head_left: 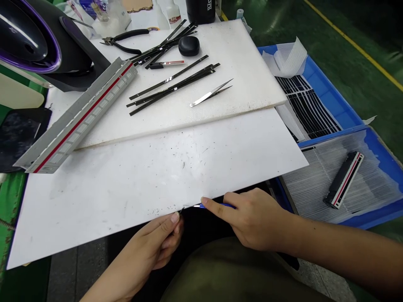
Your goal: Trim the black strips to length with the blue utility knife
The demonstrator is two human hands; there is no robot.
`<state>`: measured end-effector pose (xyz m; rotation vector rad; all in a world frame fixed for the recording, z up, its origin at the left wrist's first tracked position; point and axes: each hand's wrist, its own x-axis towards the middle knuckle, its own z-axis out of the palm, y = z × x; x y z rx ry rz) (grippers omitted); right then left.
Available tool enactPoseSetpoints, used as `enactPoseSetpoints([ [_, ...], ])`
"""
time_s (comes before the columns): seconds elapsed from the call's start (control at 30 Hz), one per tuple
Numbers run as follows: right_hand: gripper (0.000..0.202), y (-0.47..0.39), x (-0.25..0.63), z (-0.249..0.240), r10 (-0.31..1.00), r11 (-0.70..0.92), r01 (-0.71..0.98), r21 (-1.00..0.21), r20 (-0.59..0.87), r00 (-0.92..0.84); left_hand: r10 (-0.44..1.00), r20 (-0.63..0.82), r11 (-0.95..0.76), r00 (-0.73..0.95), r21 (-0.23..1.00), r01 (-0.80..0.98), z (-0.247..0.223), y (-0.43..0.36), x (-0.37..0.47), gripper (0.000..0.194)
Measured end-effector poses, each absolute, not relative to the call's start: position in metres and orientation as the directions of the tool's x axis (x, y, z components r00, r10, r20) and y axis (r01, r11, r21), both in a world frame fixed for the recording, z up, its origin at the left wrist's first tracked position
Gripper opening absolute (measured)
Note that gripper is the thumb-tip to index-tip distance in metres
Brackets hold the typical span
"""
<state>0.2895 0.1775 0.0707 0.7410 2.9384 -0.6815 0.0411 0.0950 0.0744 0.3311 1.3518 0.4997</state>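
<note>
Head view: both hands are held at the near edge of the white sheet, which slants up from lower left to right. A small dark piece is pinched between thumb and fingers of the left hand, right at that edge; most of it is hidden by the grip. A blue-handled tool is gripped in the right hand, index finger laid along it, thin tip pointed at the dark piece. Tip contact: cannot be told.

Working room: a speckled band of sheet is left between the hands and the near edge of the foam board. To the left, the band is bounded by the grey housing with its red stripe, laid slantwise partly over the foam. Tweezers are set on the foam, set back from its near edge, just beside a loose group of black strips. A black case and pliers are placed farther back.

Right side: the sheet's corner is overhung above blue trays; a striped black block is rested on wrapping there, well apart from the right hand.
</note>
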Motion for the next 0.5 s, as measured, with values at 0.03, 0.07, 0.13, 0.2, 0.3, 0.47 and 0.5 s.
enactPoseSetpoints([
  [0.03,0.066,0.1778,0.2894,0.0710,0.452,0.775,0.466,-0.426,-0.142,-0.881,0.523,-0.841,0.850,0.138,0.505,-0.150,0.0743,0.0950,0.0411,0.050],
  [0.07,0.065,0.1781,0.2893,0.0715,0.458,0.763,0.473,-0.441,-0.147,-0.877,0.524,-0.841,0.850,0.138,0.505,-0.148,0.0742,0.0951,0.0411,0.049],
  [0.13,0.065,0.1788,0.2888,0.0724,0.464,0.750,0.480,-0.456,-0.156,-0.872,0.525,-0.840,0.849,0.137,0.506,-0.149,0.0742,0.0951,0.0410,0.048],
  [0.2,0.065,0.1793,0.2881,0.0734,0.456,0.750,0.475,-0.461,-0.160,-0.875,0.526,-0.839,0.849,0.137,0.507,-0.153,0.0743,0.0954,0.0410,0.048],
  [0.3,0.065,0.1799,0.2873,0.0748,0.452,0.753,0.475,-0.455,-0.167,-0.876,0.528,-0.839,0.847,0.129,0.509,-0.157,0.0750,0.0961,0.0412,0.049],
  [0.47,0.067,0.1788,0.2872,0.0751,0.432,0.787,0.456,-0.415,-0.156,-0.888,0.527,-0.839,0.847,0.133,0.509,-0.152,0.0755,0.0960,0.0413,0.050],
  [0.5,0.068,0.1781,0.2872,0.0746,0.431,0.798,0.453,-0.397,-0.149,-0.890,0.529,-0.838,0.847,0.136,0.510,-0.152,0.0754,0.0956,0.0412,0.050],
])
